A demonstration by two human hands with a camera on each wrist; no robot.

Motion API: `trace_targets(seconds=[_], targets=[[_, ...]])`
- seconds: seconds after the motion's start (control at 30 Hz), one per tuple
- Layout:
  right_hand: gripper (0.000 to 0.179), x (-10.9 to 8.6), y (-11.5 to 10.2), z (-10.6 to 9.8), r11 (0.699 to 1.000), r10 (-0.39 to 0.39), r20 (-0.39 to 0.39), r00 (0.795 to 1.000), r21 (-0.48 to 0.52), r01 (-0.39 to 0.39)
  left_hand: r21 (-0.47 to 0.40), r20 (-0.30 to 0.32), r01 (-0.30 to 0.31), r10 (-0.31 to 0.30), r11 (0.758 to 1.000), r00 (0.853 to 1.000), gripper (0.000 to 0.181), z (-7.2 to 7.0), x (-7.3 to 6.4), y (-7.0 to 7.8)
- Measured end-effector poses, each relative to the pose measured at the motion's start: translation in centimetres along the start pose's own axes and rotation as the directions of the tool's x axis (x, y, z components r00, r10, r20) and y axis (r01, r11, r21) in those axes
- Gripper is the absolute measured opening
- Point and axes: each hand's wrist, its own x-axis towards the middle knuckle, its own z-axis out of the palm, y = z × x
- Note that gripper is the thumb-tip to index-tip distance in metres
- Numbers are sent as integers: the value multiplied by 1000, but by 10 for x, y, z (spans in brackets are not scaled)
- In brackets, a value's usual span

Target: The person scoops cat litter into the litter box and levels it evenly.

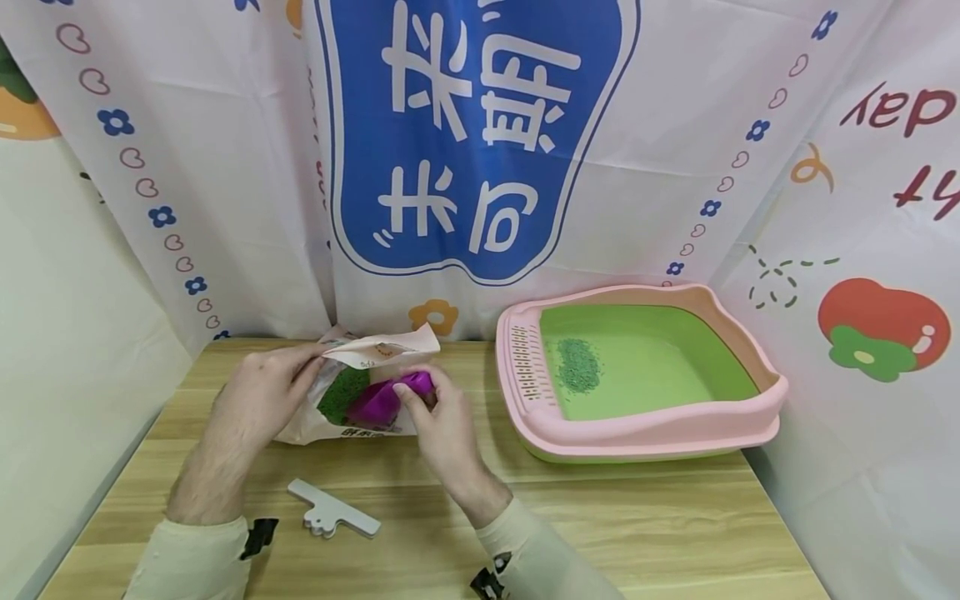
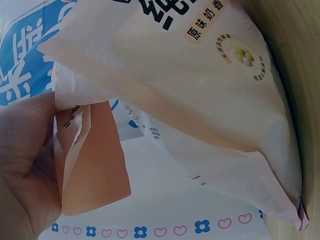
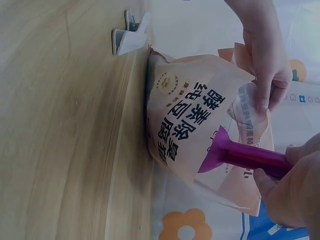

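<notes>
An opened, pale plastic bag (image 1: 306, 427) with dark printed characters lies tilted on the table and holds green granules (image 1: 342, 396). With thumb and fingers, my left hand (image 1: 262, 390) pinches the upper edge of the bag's mouth and keeps it spread. My right hand (image 1: 448, 423) grips the handle of a purple scoop (image 1: 378, 405). The scoop's wide end is inside the bag's mouth, beside the granules. In the right wrist view, the purple scoop (image 3: 250, 156) slants down into the mouth, and part of its wide end is hidden by the bag wall.
To the right stands a green litter tray with a pink rim (image 1: 637, 437); a small patch of green granules (image 1: 577, 365) lies in it. A grey-white clip (image 1: 335, 510) rests on the wooden table (image 1: 600, 533) before the bag. Printed cloth (image 1: 247, 192) hangs behind.
</notes>
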Motion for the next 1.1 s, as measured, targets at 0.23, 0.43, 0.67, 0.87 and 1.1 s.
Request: trace_targets(seconds=[0.23,0.43,0.67,0.87,1.1], targets=[[28,1,2,-8,998,15,51,999,-57,-12,0,-25,-53,53,999,998,26,6,2,8],[27,6,1,-22,981,0,80,997,-194,15,-33,-72,-119,116,992,991,21,19,3,20],[25,11,2,-29,965,27,119,993,-264,6,-41,-53,-120,118,992,992,22,24,3,23],[29,17,2,-32,940,31,169,985,-339,29,-40,-53,-132,130,990,990,20,26,4,24],[33,20,11,-31,934,13,259,966,-348,80,-67,-73,-152,147,986,986,23,31,4,24]])
